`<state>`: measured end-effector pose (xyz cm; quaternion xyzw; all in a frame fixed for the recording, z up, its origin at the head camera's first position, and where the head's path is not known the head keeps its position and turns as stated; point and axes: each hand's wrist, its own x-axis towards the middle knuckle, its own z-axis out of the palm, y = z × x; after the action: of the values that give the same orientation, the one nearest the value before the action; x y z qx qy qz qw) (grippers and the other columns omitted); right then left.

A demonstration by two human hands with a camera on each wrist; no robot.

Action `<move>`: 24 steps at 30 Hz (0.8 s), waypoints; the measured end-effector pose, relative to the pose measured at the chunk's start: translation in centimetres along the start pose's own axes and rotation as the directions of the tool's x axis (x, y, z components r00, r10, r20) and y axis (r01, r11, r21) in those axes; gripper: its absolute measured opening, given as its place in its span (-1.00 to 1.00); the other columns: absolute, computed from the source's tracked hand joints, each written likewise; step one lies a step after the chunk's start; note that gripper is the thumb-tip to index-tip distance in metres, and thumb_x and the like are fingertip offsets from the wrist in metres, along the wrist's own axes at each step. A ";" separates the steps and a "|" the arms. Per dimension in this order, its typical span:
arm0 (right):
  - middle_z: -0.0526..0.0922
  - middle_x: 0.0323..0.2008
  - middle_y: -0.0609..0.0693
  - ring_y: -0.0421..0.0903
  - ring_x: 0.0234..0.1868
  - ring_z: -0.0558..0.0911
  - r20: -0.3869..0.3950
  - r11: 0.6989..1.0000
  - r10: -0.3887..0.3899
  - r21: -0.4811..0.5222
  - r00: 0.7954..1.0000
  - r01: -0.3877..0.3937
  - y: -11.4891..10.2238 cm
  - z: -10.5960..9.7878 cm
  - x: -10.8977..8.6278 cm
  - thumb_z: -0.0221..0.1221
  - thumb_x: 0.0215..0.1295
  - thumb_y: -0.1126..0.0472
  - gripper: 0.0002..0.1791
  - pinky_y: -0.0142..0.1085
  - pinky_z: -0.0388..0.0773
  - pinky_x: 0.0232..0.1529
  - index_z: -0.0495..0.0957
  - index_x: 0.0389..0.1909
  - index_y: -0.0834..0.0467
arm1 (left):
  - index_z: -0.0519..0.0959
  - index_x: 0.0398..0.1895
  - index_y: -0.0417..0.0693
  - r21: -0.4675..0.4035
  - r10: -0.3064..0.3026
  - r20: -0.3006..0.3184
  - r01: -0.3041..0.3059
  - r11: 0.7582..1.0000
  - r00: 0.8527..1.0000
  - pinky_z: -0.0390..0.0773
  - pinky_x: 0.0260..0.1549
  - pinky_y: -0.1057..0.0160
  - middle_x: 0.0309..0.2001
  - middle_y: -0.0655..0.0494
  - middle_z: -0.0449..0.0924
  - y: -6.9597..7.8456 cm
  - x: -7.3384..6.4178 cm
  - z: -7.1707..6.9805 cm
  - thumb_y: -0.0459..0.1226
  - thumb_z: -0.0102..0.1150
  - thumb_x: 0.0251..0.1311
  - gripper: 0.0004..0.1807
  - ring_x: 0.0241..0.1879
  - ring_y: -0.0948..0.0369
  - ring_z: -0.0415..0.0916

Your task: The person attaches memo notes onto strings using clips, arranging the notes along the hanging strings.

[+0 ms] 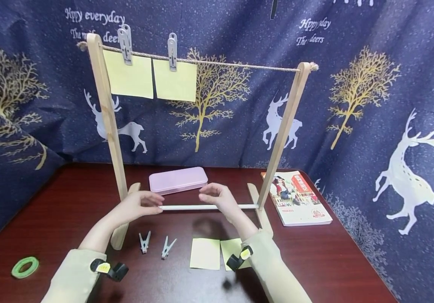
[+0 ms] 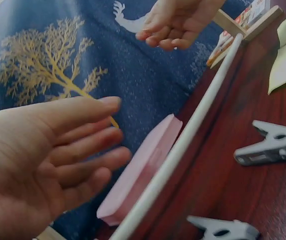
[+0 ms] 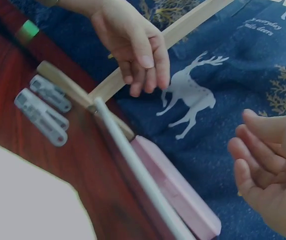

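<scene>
My left hand [image 1: 135,207] hovers at the left part of the white crossbar [image 1: 190,207], its fingers loosely bent and nothing in them. Opposite it, my right hand [image 1: 220,198] is likewise empty, palm turned inward and fingers relaxed. Both wrist views show the bar passing apart from the fingers. Above, two yellow paper notes [image 1: 128,76] hang side by side from the rope [image 1: 239,65], each under a grey clothespin [image 1: 172,51]. Two loose clothespins [image 2: 273,142] lie on the table below the bar. To their right are two more yellow notes [image 1: 205,253], one partly behind the right sleeve.
Wooden posts [image 1: 285,130] on flat feet carry the rope and crossbar. Behind the bar lies a pink case [image 1: 179,180]. A book [image 1: 296,200] lies by the right post, and a green tape roll [image 1: 25,267] at the front left. Dark patterned cloth [image 1: 239,139] hangs behind the table.
</scene>
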<state>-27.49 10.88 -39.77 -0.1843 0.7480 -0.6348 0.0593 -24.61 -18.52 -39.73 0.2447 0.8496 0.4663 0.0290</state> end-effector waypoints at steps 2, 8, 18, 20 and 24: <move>0.73 -0.23 0.05 -0.30 -0.26 0.64 0.036 0.999 0.018 -0.040 0.999 -0.017 0.6 0.2 -0.3 0.27 0.22 0.35 -0.67 -0.38 0.58 -0.13 0.54 -0.04 0.44 | 0.56 0.01 -0.42 -0.016 -0.018 0.055 0.019 1.000 0.998 0.57 -0.14 0.37 -0.13 -0.24 0.68 -0.7 -0.3 0.2 -0.27 0.34 0.16 -0.57 -0.16 0.22 0.66; 0.67 -0.12 0.34 -0.30 -0.25 0.62 0.166 0.987 0.046 -0.160 0.985 -0.020 2.0 0.3 -1.1 0.33 0.15 0.35 -0.64 -0.40 0.56 -0.15 0.56 -0.04 0.42 | 0.49 0.09 -0.48 -0.059 -0.051 0.168 0.061 0.996 0.985 0.59 -0.16 0.37 -0.05 -0.35 0.62 -2.2 -1.3 0.1 -0.25 0.35 0.15 -0.46 -0.09 -0.01 0.65; 0.69 -0.23 0.17 -0.24 -0.30 0.59 0.318 0.961 0.175 -0.260 0.932 -0.092 3.2 0.4 -2.5 0.39 0.05 0.38 -0.64 -0.41 0.55 -0.22 0.59 -0.10 0.34 | 0.46 0.12 -0.51 -0.109 -0.060 0.295 0.096 0.989 0.954 0.59 -0.17 0.37 0.01 -0.36 0.59 -3.4 -2.8 0.0 -0.30 0.37 0.12 -0.43 -0.04 -0.15 0.61; 0.68 -0.25 0.12 -0.27 -0.31 0.58 0.356 0.950 0.167 -0.307 0.919 -0.054 3.3 0.4 -2.6 0.41 0.01 0.39 -0.65 -0.43 0.55 -0.22 0.60 -0.14 0.33 | 0.48 0.12 -0.47 -0.102 -0.068 0.315 0.105 0.989 0.947 0.58 -0.16 0.36 0.03 -0.34 0.59 -3.4 -2.9 0.1 -0.29 0.37 0.12 -0.44 -0.02 -0.14 0.59; 0.67 -0.34 0.04 -0.34 -0.38 0.55 0.413 0.906 0.152 -0.422 0.898 0.041 3.3 0.5 -2.6 0.46 -0.06 0.36 -0.66 -0.49 0.51 -0.25 0.63 -0.22 0.28 | 0.48 0.16 -0.39 -0.086 -0.109 0.360 0.149 0.985 0.927 0.57 -0.11 0.31 0.10 -0.30 0.56 -3.1 -3.1 0.1 -0.27 0.40 0.08 -0.40 0.06 -0.12 0.53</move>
<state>-25.58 11.80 -43.45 -0.3082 0.8394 -0.3992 0.2025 -23.11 -21.19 -42.83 0.2661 0.8173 0.4586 0.2257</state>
